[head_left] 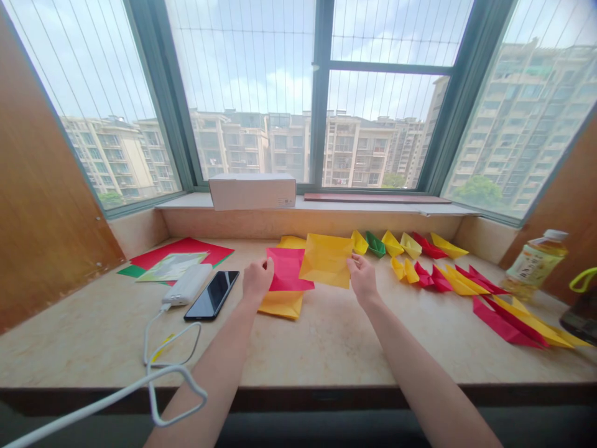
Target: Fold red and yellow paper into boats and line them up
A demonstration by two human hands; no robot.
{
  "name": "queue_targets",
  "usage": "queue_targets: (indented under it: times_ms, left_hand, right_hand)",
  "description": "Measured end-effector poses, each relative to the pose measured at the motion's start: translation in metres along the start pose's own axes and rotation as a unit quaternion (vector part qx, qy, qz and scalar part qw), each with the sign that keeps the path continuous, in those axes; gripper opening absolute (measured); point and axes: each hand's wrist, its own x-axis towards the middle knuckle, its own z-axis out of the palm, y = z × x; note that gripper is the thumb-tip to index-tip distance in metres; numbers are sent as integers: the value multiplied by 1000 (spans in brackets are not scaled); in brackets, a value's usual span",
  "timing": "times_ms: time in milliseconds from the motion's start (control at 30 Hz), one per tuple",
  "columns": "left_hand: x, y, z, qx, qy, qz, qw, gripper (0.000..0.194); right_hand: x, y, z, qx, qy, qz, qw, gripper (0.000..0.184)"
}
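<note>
The left hand (257, 281) pinches a red sheet (285, 269), the right hand (362, 278) a yellow sheet (326, 261), fingers closed on the edges, above yellow paper (282, 305) on the tabletop (326, 354). I'd say they're being separated; next calls for drawing them gently apart.

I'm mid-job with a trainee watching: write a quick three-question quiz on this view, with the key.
1. Which hand holds the square yellow paper sheet, and what does the other hold?
2. True or false: the flat black phone lies to the right of the white plastic power bank.
3. The clear plastic bottle has a cap that is: a) red, b) white, c) green.

Key: 1. The right hand; the left hand holds a pinkish-red paper sheet. 2. True. 3. b.
</note>
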Motion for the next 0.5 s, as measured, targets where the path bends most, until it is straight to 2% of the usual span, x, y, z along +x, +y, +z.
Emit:
queue_targets:
  times_ms: [133,200,267,333,400,500]
  left_hand:
    - [-3,-6,1,75,-10,-10,997,22]
    - [-3,-3,4,86,15,47,995,28]
    - [-5,3,9,35,25,131,990,32]
    - [-9,12,14,-72,-16,185,980,34]
    - [-16,21,20,-158,-74,190,966,38]
    - [-27,30,27,-171,-122,182,961,38]
  right_hand:
    - [1,-3,-2,52,11,23,998,38]
    - [1,-3,-1,56,2,26,998,37]
    - [0,-2,1,52,-12,21,998,37]
    - [-1,0,3,43,-28,12,999,40]
    - [-3,0,5,30,-46,1,998,42]
    - [-7,0,8,20,-73,-18,997,45]
